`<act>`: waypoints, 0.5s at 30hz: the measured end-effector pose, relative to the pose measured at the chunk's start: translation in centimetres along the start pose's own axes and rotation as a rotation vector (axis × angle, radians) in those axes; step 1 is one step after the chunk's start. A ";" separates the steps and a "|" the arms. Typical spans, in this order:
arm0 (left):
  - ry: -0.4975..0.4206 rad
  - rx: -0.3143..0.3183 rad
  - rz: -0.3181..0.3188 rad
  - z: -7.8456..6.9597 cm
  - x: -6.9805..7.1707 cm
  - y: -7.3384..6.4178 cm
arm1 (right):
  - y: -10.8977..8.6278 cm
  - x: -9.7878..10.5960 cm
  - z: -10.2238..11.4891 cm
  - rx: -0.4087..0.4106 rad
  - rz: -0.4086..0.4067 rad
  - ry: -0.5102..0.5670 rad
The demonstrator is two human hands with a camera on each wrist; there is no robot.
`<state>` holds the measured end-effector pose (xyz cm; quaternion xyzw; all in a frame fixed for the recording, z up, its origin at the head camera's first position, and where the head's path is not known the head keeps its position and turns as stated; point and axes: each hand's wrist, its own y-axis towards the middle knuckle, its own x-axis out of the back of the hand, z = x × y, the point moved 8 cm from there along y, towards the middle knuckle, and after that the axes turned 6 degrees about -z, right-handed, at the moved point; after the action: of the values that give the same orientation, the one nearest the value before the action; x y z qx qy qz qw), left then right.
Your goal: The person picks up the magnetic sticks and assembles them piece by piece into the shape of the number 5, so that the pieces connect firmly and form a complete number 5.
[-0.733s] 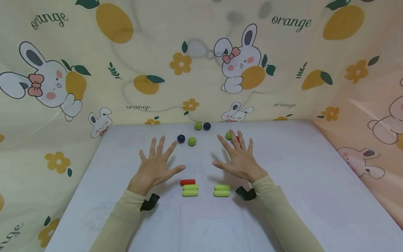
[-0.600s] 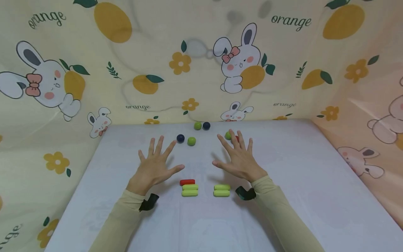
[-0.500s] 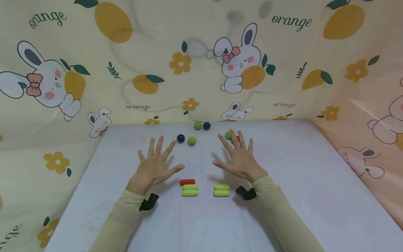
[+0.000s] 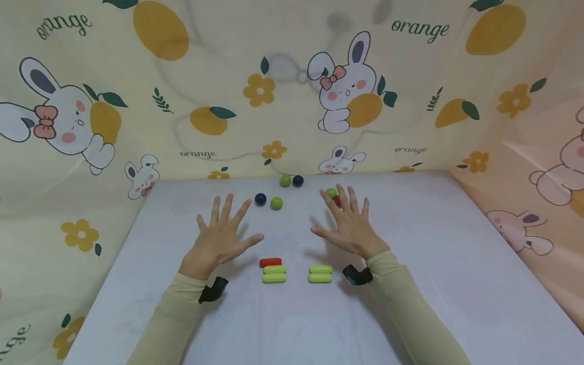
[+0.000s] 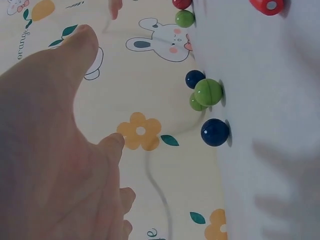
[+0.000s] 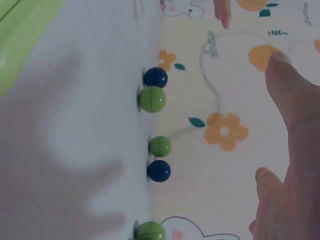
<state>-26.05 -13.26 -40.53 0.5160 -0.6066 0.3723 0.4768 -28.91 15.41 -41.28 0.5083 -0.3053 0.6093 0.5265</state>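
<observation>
Out over the bench [image 4: 292, 329], the left hand [image 4: 216, 241] is hovering spread, grasping nothing. Off its thumb side, a red stick [image 4: 270, 262] and left green pair [image 4: 275, 275] are lying, long axes running crosswise between the hands; the right green pair [image 4: 320, 274] is matching. The right hand [image 4: 355, 232], also released, is drifting outward, uncovering the red ball [image 4: 337, 201]; apparently nothing is being handled.

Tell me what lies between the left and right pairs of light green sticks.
Nothing: the head view shows bare tabletop between the left pair and the right pair. The red stick lies just beyond the left pair.
</observation>
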 end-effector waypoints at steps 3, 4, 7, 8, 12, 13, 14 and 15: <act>-0.003 -0.009 -0.006 -0.1 0.3 0.2 | 0.3 0.2 -0.5 -0.015 -0.005 0.007; -0.004 -0.010 -0.004 -0.1 0.4 0.3 | 0.3 0.2 -0.7 -0.023 -0.003 0.009; -0.010 -0.007 0.006 -0.1 0.5 0.4 | 0.5 0.1 -1.3 -0.034 0.010 0.016; -0.010 -0.009 0.005 -0.1 0.5 0.5 | 0.6 0.1 -1.6 -0.038 0.014 0.014; -0.031 -0.024 -0.008 -0.1 0.5 1.0 | 0.9 -0.1 -2.4 -0.044 0.018 0.015; -0.035 -0.034 -0.017 -0.2 0.6 1.2 | 1.0 -0.1 -2.7 -0.046 0.014 0.018; -0.043 -0.045 -0.028 -0.2 0.7 1.4 | 1.1 -0.2 -2.9 -0.049 0.013 0.022; -0.052 -0.052 -0.035 -0.3 0.7 1.6 | 1.2 -0.2 -3.1 -0.050 0.011 0.033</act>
<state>-27.61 -12.86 -39.69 0.5232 -0.6193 0.3344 0.4805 -31.01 17.81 -42.17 0.4832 -0.3148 0.6125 0.5406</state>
